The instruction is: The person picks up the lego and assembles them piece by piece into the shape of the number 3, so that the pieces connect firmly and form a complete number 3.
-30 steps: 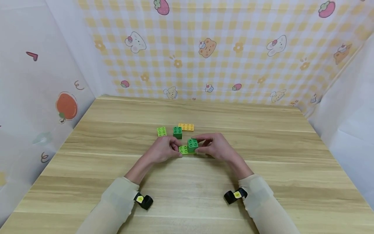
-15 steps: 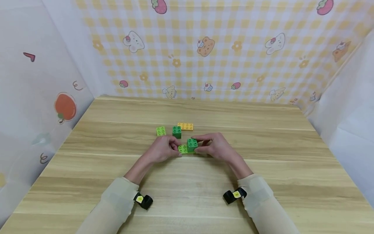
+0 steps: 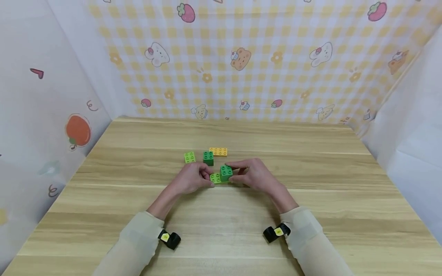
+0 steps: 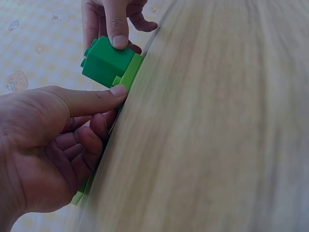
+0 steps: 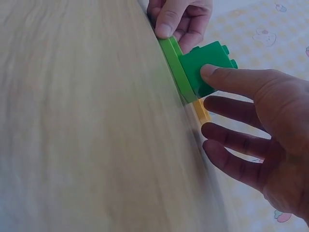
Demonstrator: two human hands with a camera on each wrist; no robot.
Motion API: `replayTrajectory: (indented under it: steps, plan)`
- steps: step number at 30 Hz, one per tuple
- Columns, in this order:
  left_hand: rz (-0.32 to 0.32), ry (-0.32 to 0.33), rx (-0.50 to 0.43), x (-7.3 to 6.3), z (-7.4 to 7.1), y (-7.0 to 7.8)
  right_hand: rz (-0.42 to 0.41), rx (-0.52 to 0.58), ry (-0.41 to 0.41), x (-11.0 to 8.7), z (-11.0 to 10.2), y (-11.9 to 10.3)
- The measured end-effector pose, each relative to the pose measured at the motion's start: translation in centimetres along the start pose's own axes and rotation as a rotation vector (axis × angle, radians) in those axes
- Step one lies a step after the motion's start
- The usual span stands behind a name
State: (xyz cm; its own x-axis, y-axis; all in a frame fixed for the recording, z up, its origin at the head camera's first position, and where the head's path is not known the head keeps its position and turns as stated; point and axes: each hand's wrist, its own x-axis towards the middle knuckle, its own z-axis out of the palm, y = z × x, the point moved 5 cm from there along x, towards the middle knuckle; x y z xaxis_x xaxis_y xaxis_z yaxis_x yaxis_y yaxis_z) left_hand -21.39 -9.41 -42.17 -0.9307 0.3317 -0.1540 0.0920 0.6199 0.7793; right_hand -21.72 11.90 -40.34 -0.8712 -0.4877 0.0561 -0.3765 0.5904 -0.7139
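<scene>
A flat light green toy brick (image 3: 215, 178) lies on the wooden table, its left end pinched by my left hand (image 3: 192, 178). On its right end sits a taller dark green brick (image 3: 226, 173), studs up. My right hand (image 3: 253, 174) pinches this dark green brick between thumb and fingers. In the right wrist view, the thumb presses its side face (image 5: 207, 67) while the other fingers spread below. The left wrist view shows the left thumb (image 4: 116, 92) at the edge of the light green brick, with the remaining fingers curled in.
Behind the hands stand a second dark green brick (image 3: 208, 158) and a flat yellow-orange brick (image 3: 218, 151). Another light green brick (image 3: 189, 157) lies just beyond the left hand, partly hidden by it. A checked cloth (image 3: 262, 76) hangs at the table's back edge.
Both hands keep their hold, and the bricks stay as they were. Only the head view has shifted slightly.
</scene>
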Motion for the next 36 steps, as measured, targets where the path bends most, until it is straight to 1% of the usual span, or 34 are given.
replayTrajectory:
  steps: [4,10,16,23,26,29,33,36]
  plan:
    - [0.015,-0.004,0.006,0.0,0.1,0.1,-0.006,-0.015,-0.013,-0.2,-0.2,0.0]
    - [0.038,-0.002,0.016,0.2,0.0,0.1,0.013,0.034,-0.03,-0.4,-0.4,0.2]
    - [0.018,-0.015,0.013,0.2,0.1,0.1,0.046,0.081,-0.033,-0.5,-0.2,0.3]
    - [0.009,-0.048,-0.002,-0.1,-0.2,0.1,0.053,0.084,-0.037,-0.5,-0.1,0.2]
    - [-0.002,-0.058,-0.016,-0.2,-0.7,-0.1,0.058,0.091,-0.037,-0.5,0.0,0.2]
    - [-0.026,-0.047,-0.051,-0.4,-1.5,-0.3,0.062,0.095,-0.038,-0.5,0.1,0.2]
    - [-0.036,-0.004,-0.075,-0.6,-2.9,-0.6,0.068,0.091,-0.04,-0.4,0.1,0.1]
    - [-0.032,0.028,-0.064,-0.7,-4.1,-0.9,0.073,0.086,-0.045,-0.4,0.2,0.1]
